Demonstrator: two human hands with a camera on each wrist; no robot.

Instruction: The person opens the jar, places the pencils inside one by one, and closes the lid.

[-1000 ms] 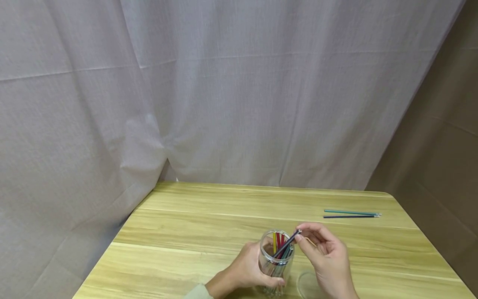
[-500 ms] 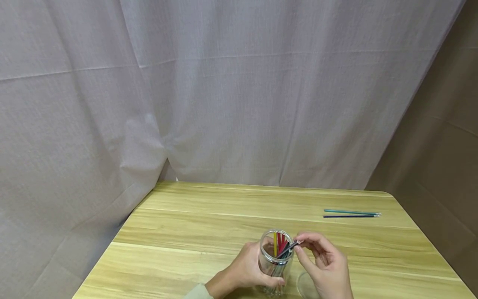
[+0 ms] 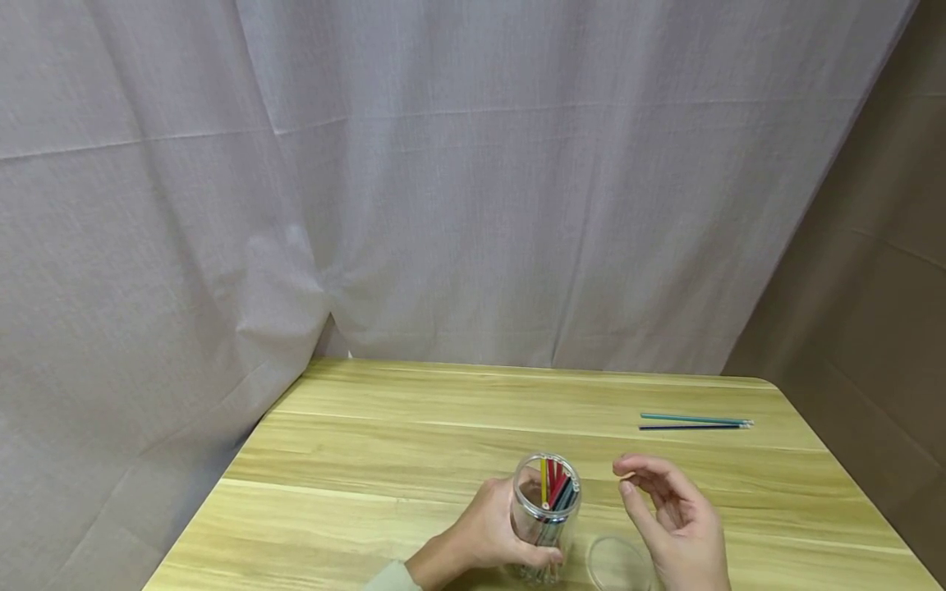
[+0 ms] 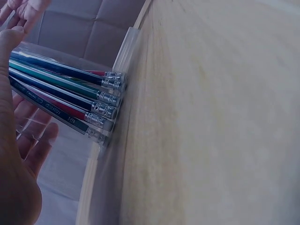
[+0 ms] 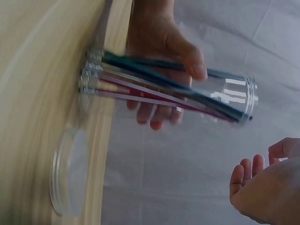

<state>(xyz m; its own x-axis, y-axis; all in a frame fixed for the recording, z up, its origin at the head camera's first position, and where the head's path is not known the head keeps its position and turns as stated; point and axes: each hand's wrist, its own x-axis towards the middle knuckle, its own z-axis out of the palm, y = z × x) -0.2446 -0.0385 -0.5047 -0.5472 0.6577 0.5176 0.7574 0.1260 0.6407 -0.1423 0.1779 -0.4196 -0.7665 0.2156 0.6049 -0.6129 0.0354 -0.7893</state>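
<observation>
A clear jar (image 3: 525, 519) stands upright on the table with several pencils (image 3: 559, 484) inside, among them yellow, red and dark ones. My left hand (image 3: 484, 527) grips its side, thumb across the front. In the left wrist view the pencils' (image 4: 70, 84) eraser ends sit at the jar's bottom. Right of the jar, apart from it, my right hand (image 3: 676, 519) hovers with loosely bent fingers and nothing between them. A round clear lid (image 5: 70, 172) lies on the table beside the jar, partly hidden by the right hand in the head view.
Farther back on the right lie a teal pencil (image 3: 695, 419) and a dark blue pencil (image 3: 691, 428), side by side on the wooden table (image 3: 414, 410). A grey curtain (image 3: 473, 205) hangs behind the table's far edge.
My right hand has lowered the dark pencil it pinched into the jar, let it go and drawn away to the right. The left hand and jar have stayed in place.
</observation>
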